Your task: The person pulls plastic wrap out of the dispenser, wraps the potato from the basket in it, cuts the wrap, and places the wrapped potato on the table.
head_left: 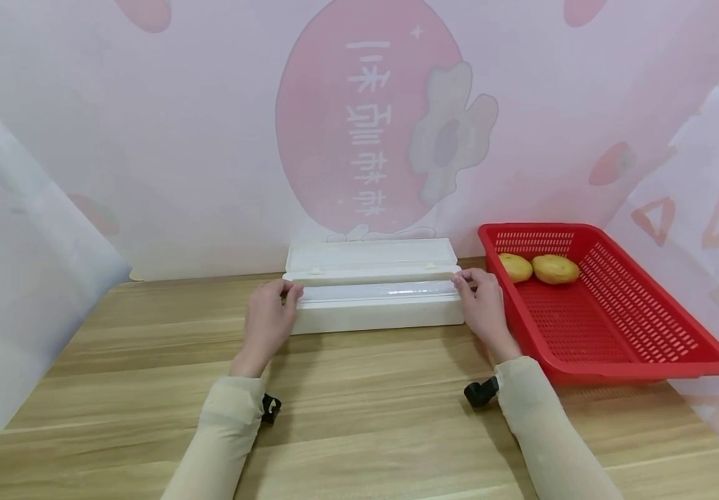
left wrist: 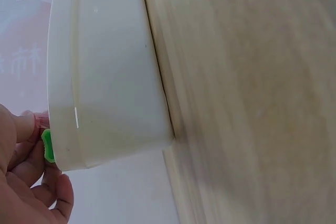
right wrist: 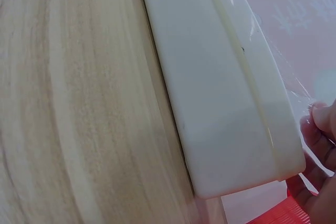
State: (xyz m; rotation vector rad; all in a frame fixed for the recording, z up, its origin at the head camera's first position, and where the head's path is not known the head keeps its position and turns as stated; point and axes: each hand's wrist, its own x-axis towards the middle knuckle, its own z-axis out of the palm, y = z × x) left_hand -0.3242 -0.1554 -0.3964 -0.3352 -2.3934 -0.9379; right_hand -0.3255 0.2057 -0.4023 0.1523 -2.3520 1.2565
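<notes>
A long white cling film dispenser (head_left: 378, 318) lies on the table with its lid (head_left: 372, 255) tipped back. Clear cling film (head_left: 391, 289) stretches along its top between both hands. My left hand (head_left: 270, 314) pinches the film's left corner between thumb and finger, beside a small green piece (left wrist: 48, 145) at the dispenser's end. At the opposite end, my right hand (head_left: 483, 305) pinches the film's other corner; in the right wrist view the clear film (right wrist: 296, 90) runs up to those fingertips. The roll inside is mostly hidden.
A red plastic basket (head_left: 640, 371) stands right of the dispenser, close to my right hand, with two yellow potatoes (head_left: 555, 269) at its far end. Behind the wooden table (head_left: 359, 417) rises a pink printed backdrop (head_left: 209, 139).
</notes>
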